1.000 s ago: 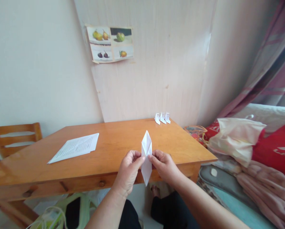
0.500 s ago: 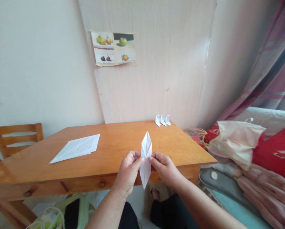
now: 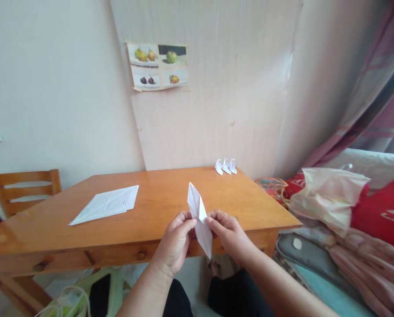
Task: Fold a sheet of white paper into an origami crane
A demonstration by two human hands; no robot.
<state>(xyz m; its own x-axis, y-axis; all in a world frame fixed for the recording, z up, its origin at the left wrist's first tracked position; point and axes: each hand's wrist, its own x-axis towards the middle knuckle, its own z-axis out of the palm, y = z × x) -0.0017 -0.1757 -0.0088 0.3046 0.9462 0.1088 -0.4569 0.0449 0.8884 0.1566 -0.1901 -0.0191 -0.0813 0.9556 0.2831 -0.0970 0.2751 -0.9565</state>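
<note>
I hold a folded white paper diamond (image 3: 199, 216) upright over the front edge of the wooden table (image 3: 157, 207). My left hand (image 3: 176, 240) pinches its left side at the middle, and my right hand (image 3: 229, 233) pinches its right side. The paper's top point leans to the left and its bottom point hangs below the table edge. Three small folded white paper figures (image 3: 226, 166) stand in a row at the table's far right corner.
A printed sheet of paper (image 3: 106, 204) lies on the left half of the table. A wooden chair (image 3: 22, 189) stands at the far left. Bags, red cloth and pink bedding (image 3: 345, 211) pile up on the right. A pale green stool (image 3: 104, 286) is below the table.
The paper diamond has tilted, its top point swinging left and its bottom point right. Both hands have stayed in about the same place.
</note>
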